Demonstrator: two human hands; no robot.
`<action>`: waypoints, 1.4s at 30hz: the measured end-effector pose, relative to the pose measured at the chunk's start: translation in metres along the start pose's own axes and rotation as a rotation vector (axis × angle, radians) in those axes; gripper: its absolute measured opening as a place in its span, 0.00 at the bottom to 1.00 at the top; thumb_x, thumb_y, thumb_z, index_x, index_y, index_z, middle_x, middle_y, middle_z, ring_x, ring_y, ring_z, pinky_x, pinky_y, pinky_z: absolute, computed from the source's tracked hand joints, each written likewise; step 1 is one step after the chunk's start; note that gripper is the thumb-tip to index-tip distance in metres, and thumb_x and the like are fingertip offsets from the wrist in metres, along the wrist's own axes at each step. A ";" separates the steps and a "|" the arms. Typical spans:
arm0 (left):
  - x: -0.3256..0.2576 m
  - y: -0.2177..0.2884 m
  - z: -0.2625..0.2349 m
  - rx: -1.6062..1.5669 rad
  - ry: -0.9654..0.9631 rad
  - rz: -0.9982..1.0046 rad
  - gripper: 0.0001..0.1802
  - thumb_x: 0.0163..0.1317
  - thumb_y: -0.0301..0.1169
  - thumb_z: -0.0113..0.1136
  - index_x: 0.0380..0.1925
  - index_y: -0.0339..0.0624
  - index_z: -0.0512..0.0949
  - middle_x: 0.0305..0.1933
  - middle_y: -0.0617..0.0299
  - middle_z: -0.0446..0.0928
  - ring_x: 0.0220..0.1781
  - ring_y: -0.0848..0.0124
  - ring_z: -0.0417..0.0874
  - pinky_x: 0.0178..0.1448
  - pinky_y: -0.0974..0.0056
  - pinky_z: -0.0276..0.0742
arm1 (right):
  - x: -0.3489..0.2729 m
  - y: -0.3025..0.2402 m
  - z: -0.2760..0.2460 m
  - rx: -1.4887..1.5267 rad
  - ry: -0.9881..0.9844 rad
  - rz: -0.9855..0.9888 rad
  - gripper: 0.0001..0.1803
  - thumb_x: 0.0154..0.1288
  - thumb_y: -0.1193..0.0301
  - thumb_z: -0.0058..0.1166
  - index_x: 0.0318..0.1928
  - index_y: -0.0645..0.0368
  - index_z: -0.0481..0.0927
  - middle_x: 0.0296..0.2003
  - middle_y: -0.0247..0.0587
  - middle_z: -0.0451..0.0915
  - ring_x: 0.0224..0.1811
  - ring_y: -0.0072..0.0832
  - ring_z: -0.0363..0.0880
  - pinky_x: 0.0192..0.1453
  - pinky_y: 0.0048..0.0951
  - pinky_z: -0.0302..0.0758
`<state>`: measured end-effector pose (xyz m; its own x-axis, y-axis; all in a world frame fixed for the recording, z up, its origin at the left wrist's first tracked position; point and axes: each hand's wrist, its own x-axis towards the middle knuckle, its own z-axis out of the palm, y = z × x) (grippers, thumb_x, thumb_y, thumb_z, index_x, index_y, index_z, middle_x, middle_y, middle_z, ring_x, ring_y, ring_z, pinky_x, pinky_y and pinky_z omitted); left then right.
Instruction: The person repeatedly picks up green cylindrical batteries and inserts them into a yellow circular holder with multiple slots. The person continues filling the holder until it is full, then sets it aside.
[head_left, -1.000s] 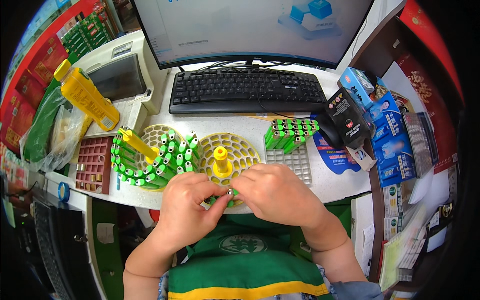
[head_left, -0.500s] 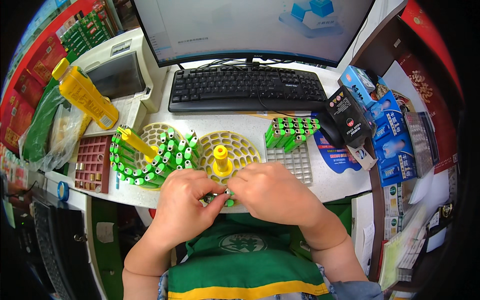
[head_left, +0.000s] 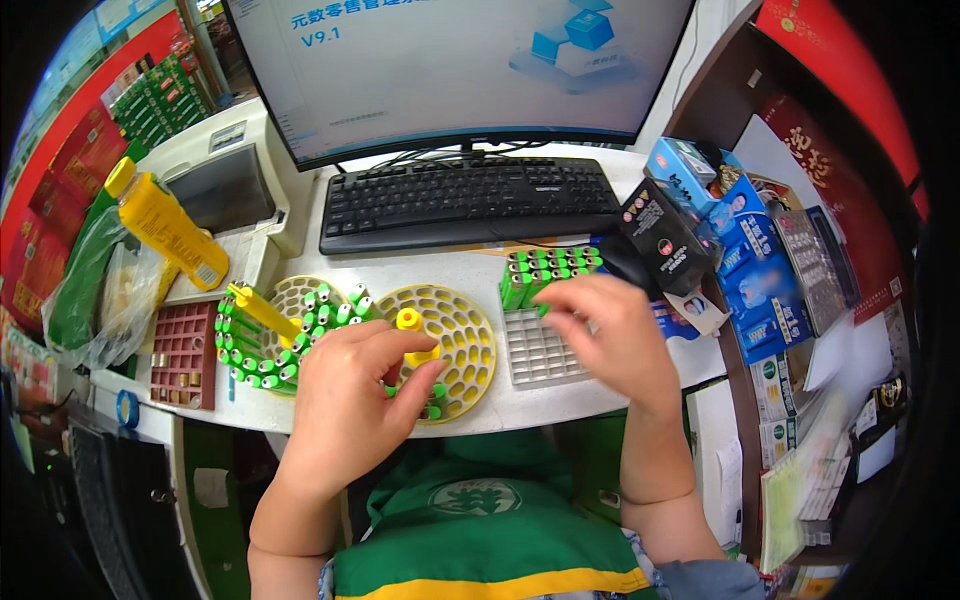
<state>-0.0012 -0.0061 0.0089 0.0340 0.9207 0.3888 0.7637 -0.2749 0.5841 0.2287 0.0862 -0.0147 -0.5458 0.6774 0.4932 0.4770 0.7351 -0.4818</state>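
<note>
My left hand (head_left: 352, 390) rests on the near edge of a round yellow perforated rack (head_left: 452, 330), its fingers curled beside the rack's yellow centre knob (head_left: 409, 321); a few green-capped tubes stand in the rack's near holes (head_left: 432, 398). My right hand (head_left: 612, 338) hovers, fingers apart and blurred, over a square grey grid rack (head_left: 538, 348) that holds a row of green-capped tubes (head_left: 548, 270) along its far side. A second round yellow rack (head_left: 290, 330) to the left is largely filled with green-capped tubes.
A black keyboard (head_left: 468, 198) and a monitor (head_left: 470, 65) stand behind the racks. A yellow bottle (head_left: 165, 225) and a dark red grid tray (head_left: 184, 355) sit at left. A black box (head_left: 663, 238) and blue boxes (head_left: 745, 250) crowd the right.
My right hand has left the near edge of the round rack and swung right, over the grey grid rack. My left hand has stayed on the round rack.
</note>
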 end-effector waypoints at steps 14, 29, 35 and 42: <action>0.050 0.034 0.118 0.291 -0.048 0.133 0.12 0.54 0.26 0.63 0.39 0.37 0.76 0.35 0.54 0.77 0.39 0.55 0.78 0.43 0.55 0.76 | -0.007 0.046 0.001 -0.215 0.044 0.059 0.11 0.49 0.74 0.65 0.34 0.60 0.80 0.34 0.39 0.76 0.42 0.39 0.77 0.43 0.39 0.76; 0.042 0.042 0.066 0.001 -0.018 0.148 0.06 0.51 0.27 0.68 0.28 0.36 0.82 0.28 0.54 0.80 0.32 0.56 0.80 0.36 0.57 0.75 | -0.001 0.015 -0.026 0.355 -0.131 0.099 0.08 0.54 0.76 0.61 0.35 0.64 0.80 0.28 0.47 0.81 0.29 0.37 0.82 0.33 0.31 0.77; 0.006 0.028 0.030 0.005 -0.127 0.100 0.08 0.46 0.24 0.70 0.27 0.37 0.82 0.26 0.57 0.79 0.31 0.61 0.79 0.36 0.61 0.73 | -0.015 -0.005 0.011 0.513 -0.149 -0.068 0.09 0.56 0.75 0.63 0.37 0.63 0.79 0.29 0.46 0.81 0.30 0.39 0.82 0.34 0.34 0.77; -0.027 0.011 0.021 0.129 -0.011 0.073 0.08 0.47 0.26 0.70 0.29 0.43 0.84 0.29 0.62 0.73 0.34 0.61 0.72 0.40 0.59 0.66 | -0.015 -0.020 0.041 0.445 -0.184 -0.192 0.10 0.56 0.72 0.62 0.38 0.62 0.78 0.31 0.44 0.81 0.35 0.41 0.80 0.42 0.38 0.76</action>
<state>0.0202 -0.0280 -0.0104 0.0995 0.9027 0.4187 0.8352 -0.3044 0.4579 0.1994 0.0599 -0.0420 -0.7261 0.4862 0.4862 0.0396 0.7355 -0.6763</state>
